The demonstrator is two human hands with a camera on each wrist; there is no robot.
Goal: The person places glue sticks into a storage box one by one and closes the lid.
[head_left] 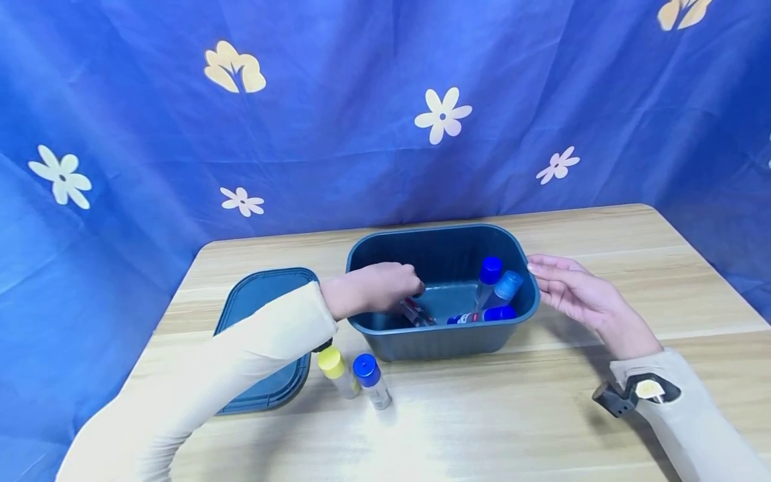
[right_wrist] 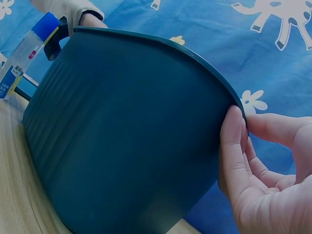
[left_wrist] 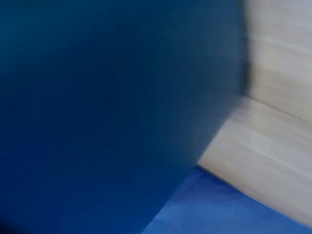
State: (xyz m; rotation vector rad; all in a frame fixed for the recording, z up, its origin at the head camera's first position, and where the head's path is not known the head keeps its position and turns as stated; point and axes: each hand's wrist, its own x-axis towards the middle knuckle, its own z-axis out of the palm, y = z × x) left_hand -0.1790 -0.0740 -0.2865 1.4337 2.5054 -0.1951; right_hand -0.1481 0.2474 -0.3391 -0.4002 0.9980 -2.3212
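Observation:
A dark blue-green plastic bin (head_left: 440, 345) stands on the table. My left hand (head_left: 385, 288) reaches over its left end, fingers curled, gripping a clear glue bottle (head_left: 415, 312) low inside; the fingertips are hidden. At the bin's right end lie several more glue bottles, with a dark-blue cap (head_left: 490, 268), a lighter blue cap (head_left: 508, 284) and another dark-blue cap (head_left: 500, 312). My right hand (head_left: 569, 294) pinches the right rim, and its fingers (right_wrist: 234, 131) press near the edge in the right wrist view. The left wrist view is filled by a blurred dark-blue surface (left_wrist: 112, 117).
Two glue bottles stand in front of the bin, one with a yellow cap (head_left: 331, 361), one with a blue cap (head_left: 366, 369). The dark lid (head_left: 265, 294) lies at left, partly under my left sleeve. A blue flowered curtain (head_left: 337, 134) hangs behind the wooden table (head_left: 512, 415).

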